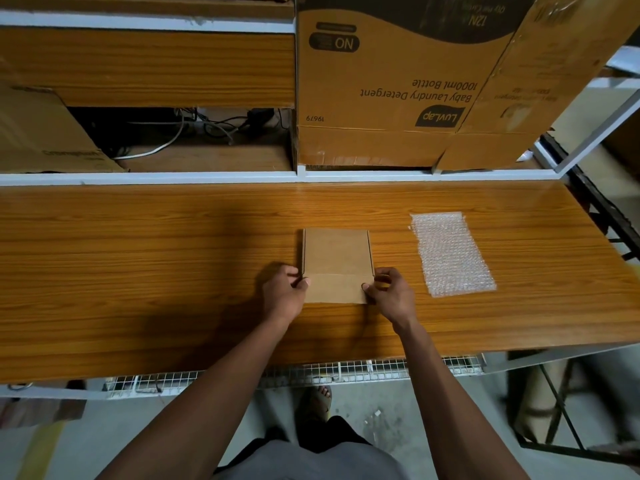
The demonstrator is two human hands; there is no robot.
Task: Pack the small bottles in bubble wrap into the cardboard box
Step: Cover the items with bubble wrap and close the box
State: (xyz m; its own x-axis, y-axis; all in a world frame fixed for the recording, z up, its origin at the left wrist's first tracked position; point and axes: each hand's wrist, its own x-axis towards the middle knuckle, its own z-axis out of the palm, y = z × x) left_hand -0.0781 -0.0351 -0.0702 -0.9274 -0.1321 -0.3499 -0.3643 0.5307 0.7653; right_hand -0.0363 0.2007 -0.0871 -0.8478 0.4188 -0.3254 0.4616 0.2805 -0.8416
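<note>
Cardboard box flat on wooden bench, unassembled. Left hand and right hand pinch near flap's corners. Bubble wrap sheet lies well right. Bottles not visible. Step: likely erecting box. Next: lift flap, fold walls.

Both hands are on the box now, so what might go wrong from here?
The box looks closed or flat, pinched by the left hand and right hand only at its near corners; it may slide or a flap may crease. No bottles are in view. The loose bubble wrap could get brushed aside.
</note>
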